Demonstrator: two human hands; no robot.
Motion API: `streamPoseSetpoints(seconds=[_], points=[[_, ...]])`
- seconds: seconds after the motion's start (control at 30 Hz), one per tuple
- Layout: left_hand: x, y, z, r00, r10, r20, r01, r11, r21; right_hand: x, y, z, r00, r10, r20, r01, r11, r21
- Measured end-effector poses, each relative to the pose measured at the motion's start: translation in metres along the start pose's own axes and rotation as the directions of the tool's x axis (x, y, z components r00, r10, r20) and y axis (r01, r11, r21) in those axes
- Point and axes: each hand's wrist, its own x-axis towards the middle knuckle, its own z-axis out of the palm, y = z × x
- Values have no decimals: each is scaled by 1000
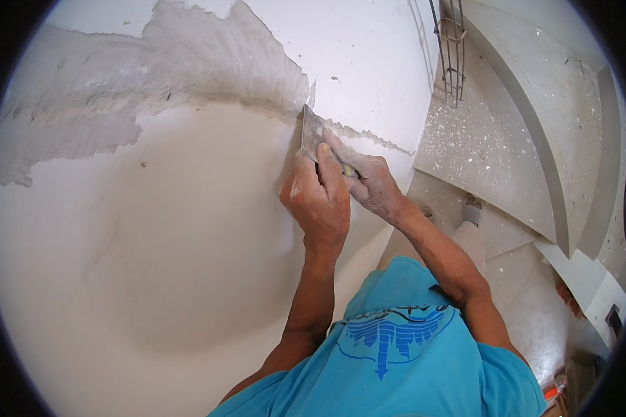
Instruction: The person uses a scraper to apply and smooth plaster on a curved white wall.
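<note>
A putty knife [311, 130] with a flat metal blade meets the white wall [355, 62] at the right end of a rough grey strip [188, 52] where the white coat is off. My right hand [377, 182], dusted white, is closed round its handle, with a finger stretched along the blade. My left hand [318, 198] grips the lower part of the blade, thumb pressed on its face. The blade's upper corner touches the wall close to a thin jagged crack [368, 135] running off to the right. Part of the handle is hidden by my fingers.
Curved stair steps [480, 132] with scattered white flakes rise at the right. Thin bent steel bars [452, 52] stand upright by the wall's edge. My shoe [472, 203] is on the floor below. Assorted items, one orange [551, 393], lie at the lower right.
</note>
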Motion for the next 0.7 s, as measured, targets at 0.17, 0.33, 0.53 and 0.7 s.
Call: streamPoseSetpoints(seconds=[0.17, 0.33, 0.53, 0.7], points=[[0, -7, 7, 998, 23, -66, -23, 1000, -8, 2, 6, 4, 1000, 11, -1, -11, 1000, -11], [21, 10, 18, 1000, -27, -16, 26, 999, -42, 17, 16, 1, 994, -22, -105, 22, 1000, -6], [14, -8, 13, 999, 25, -32, -26, 999, -27, 6, 0, -3, 998, 13, -56, -17, 996, -86], [-11, -1, -4, 1000, -14, 18, 16, 997, -70, -14, -9, -3, 999, 39, 20, -39, 999, -10]])
